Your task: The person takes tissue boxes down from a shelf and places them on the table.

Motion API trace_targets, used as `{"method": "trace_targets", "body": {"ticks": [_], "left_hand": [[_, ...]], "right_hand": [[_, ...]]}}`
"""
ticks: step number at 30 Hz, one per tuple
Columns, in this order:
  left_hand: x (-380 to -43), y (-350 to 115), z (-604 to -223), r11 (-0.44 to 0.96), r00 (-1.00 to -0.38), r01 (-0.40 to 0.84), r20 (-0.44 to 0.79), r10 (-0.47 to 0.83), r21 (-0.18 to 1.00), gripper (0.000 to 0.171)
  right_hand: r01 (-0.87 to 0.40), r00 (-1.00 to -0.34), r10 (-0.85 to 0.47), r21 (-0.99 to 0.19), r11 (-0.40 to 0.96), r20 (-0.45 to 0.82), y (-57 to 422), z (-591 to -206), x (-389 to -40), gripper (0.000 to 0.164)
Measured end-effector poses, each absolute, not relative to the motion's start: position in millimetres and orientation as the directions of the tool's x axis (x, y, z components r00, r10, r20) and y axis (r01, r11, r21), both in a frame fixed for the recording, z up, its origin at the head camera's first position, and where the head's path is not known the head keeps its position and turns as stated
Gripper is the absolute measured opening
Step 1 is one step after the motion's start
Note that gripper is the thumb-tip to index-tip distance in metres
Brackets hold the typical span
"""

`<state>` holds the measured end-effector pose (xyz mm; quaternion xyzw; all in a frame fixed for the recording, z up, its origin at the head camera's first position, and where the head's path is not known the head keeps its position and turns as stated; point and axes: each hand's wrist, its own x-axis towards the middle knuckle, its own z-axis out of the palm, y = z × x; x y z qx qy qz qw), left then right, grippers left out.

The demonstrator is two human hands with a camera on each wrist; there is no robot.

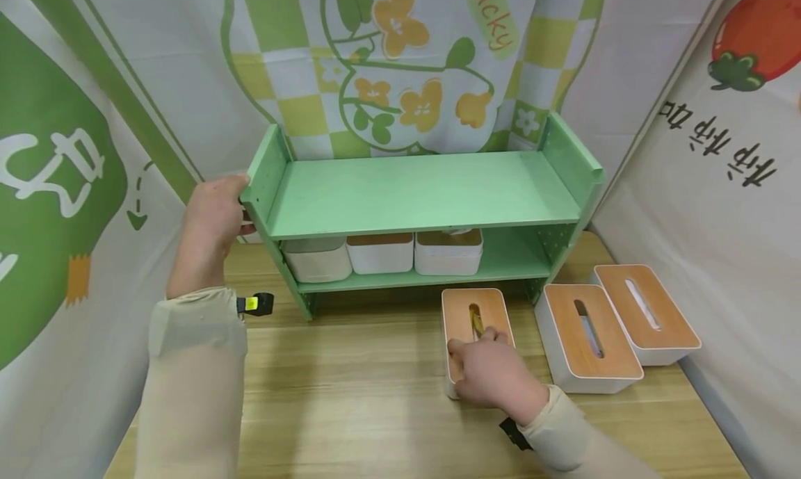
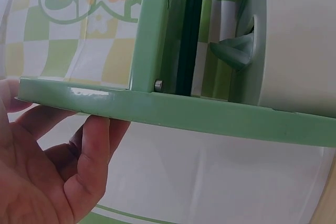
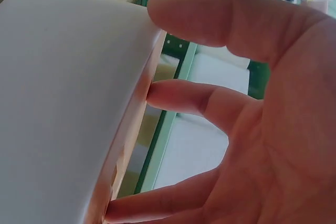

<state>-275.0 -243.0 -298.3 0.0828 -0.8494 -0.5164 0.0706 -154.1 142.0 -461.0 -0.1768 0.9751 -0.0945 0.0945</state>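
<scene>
Sleeves [image 1: 190, 402] — right grip [image 1: 497, 373] spread on box [image 1: 459, 319], left grip [image 1: 213, 213] pinching shelf [image 1: 425, 190] — “Lucky” [image 1: 493, 14], probably, behind.

My right hand [image 1: 496, 375] covers part of the wood-topped box [image 1: 454, 312], whose slot contents I can't make out. The green shelf [image 1: 425, 190] hides the backs of the bins [image 1: 382, 256] beneath its upper board. The left-wrist view crops my left hand [image 2: 47, 179].

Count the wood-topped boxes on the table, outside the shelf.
3: one box under the right hand; the nearer box and the farther box side by side at the right of the table. Any behind the shelf would be hidden.
</scene>
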Motion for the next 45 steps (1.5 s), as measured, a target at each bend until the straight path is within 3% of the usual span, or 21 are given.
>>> {"method": "trace_targets", "body": {"ticks": [18,36,39,41,42,45], "left_hand": [[-276.6,-244.6,-299.6,0.44,-0.978,-0.066,0.029,-0.205,0.895,0.063],[-276.9,-247.0,-294.8,0.436,-0.978,-0.077,0.017,-0.209,0.897,0.065],[-276.9,-246.6,-293.9,0.439,-0.979,-0.071,0.021,-0.201,0.896,0.065],[-276.5,-246.4,-294.4,0.437,-0.981,-0.067,0.022,-0.195,0.897,0.064],[-276.1,-246.2,-295.0,0.438,-0.981,-0.067,0.021,-0.193,0.897,0.063],[-274.9,-246.1,-297.0,0.426,-0.983,-0.068,0.013,-0.184,0.902,0.063]], "right_hand": [[-0.196,-0.949,-0.249,-0.257,0.946,-0.194,189.3,-458.1,-155.5,0.029],[-0.172,-0.949,-0.235,-0.278,0.945,-0.212,204.5,-458.2,-158.6,0.03],[-0.191,-0.94,-0.262,-0.3,0.935,-0.218,208.4,-456.0,-158.8,0.039],[-0.195,-0.937,-0.276,-0.338,0.921,-0.214,213.1,-452.4,-160.6,0.054],[-0.197,-0.941,-0.277,-0.35,0.916,-0.195,216.4,-449.4,-162.6,0.062],[-0.169,-0.975,-0.212,-0.412,0.895,-0.06,229.7,-436.2,-171.9,0.063]]}}
